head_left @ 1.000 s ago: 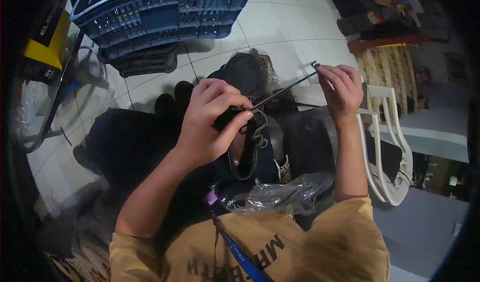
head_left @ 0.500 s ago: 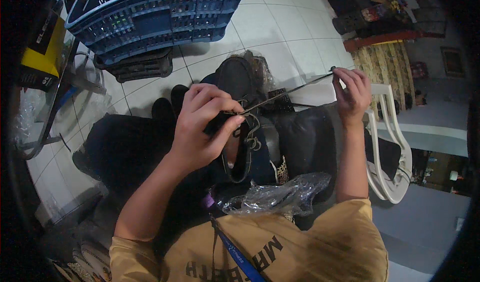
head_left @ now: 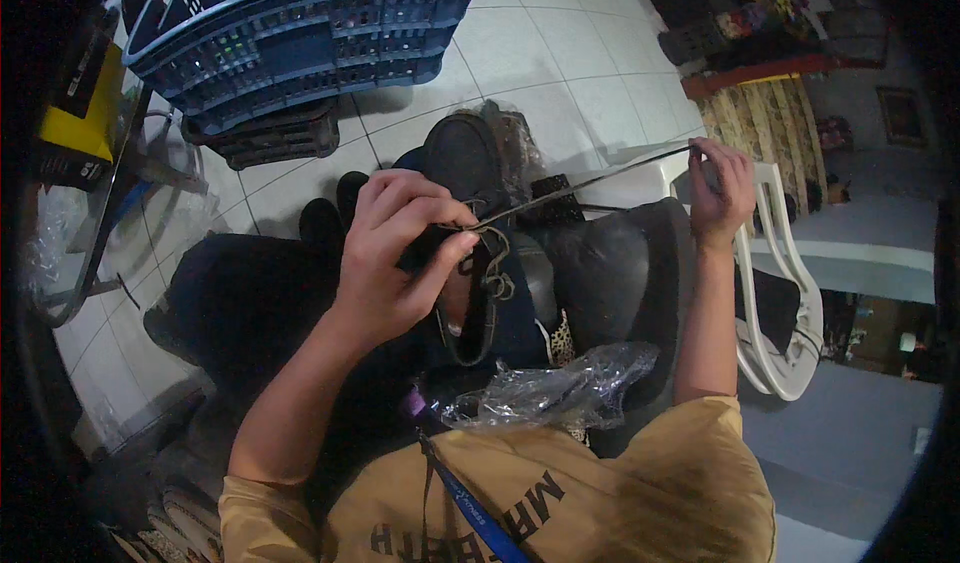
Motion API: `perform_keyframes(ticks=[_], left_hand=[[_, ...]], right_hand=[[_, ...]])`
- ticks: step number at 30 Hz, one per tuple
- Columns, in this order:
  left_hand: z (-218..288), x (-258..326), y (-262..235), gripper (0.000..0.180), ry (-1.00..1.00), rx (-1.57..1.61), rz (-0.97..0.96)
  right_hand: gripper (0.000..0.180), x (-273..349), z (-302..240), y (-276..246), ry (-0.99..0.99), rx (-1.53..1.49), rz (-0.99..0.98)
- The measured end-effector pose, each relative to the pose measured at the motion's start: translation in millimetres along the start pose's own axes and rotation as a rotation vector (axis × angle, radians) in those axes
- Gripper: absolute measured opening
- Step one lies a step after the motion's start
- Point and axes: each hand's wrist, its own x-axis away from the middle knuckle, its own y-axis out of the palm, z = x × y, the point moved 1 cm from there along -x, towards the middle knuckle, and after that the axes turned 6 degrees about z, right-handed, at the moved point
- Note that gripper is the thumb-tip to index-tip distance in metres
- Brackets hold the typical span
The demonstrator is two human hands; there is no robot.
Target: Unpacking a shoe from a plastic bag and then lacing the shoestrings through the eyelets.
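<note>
A dark shoe (head_left: 462,155) rests on my lap, its toe pointing away from me and its opening toward me. My left hand (head_left: 400,238) pinches the shoelace (head_left: 585,185) between thumb and fingertips, just above the shoe's eyelets. From there the lace runs taut up to the right, where my right hand (head_left: 720,188) grips its far end. Another loose, looped stretch of lace (head_left: 500,281) hangs over the side of the shoe. My left hand hides part of the shoe's left side.
Crumpled clear plastic (head_left: 555,393) lies near my waist, by a dark grey rounded item (head_left: 620,273). A white plastic chair (head_left: 785,263) stands at the right. A blue crate (head_left: 300,48) sits far left on a black base, beyond a yellow-and-black box (head_left: 85,113).
My right hand has moved slightly right, drawing a longer stretch of lace between my hands. The left hand keeps its pinch, and the view has shifted a little.
</note>
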Motion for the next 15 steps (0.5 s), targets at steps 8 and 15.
perform_keyframes(ticks=[8,15], left_hand=[[0,-1,-1,0.019,0.022,-0.024,-0.031],[-1,0,1,0.024,0.05,-0.024,0.009]], right_hand=[[0.022,7,5,2,0.236,-0.141,0.128],[0.017,1,-1,6,0.84,-0.958,0.511]])
